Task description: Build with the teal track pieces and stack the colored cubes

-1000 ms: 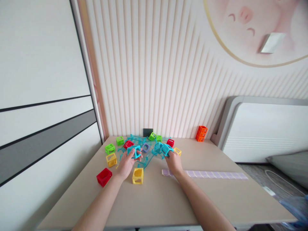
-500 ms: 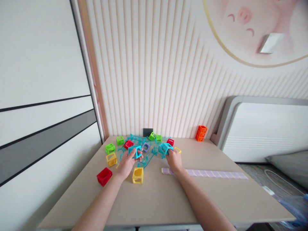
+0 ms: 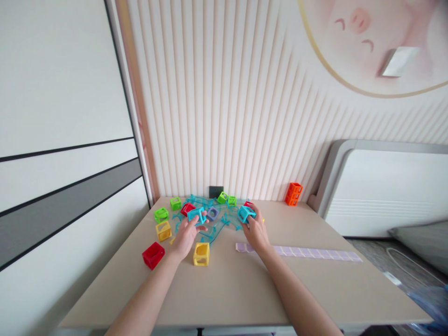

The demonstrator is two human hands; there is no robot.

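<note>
My left hand point(image 3: 187, 235) grips a light-blue open-sided cube block point(image 3: 196, 215) between thumb and fingers, above the table. In my right hand point(image 3: 256, 231) is a second light-blue cube block point(image 3: 246, 214), tilted, with the fingers around its right side. Between and behind the hands lie several clear teal track pieces point(image 3: 219, 228) and a purple block point(image 3: 213, 213). A red block point(image 3: 188, 209) lies just behind the left hand's cube. Another red block point(image 3: 248, 204) is partly hidden behind my right hand. A yellow block point(image 3: 201, 254) stands closer to me, right of my left wrist.
Orange blocks point(image 3: 293, 194) stand stacked at the back right. A lilac strip point(image 3: 315, 253) lies across the right side. Green blocks point(image 3: 161, 215), a yellow block point(image 3: 163, 231) and a red block point(image 3: 153, 255) sit on the left. The ribbed wall point(image 3: 217, 116) borders the table's back.
My right hand has turned its light-blue cube and shifted it slightly right, away from the track pieces. The left hand still holds its cube, a little higher in view.
</note>
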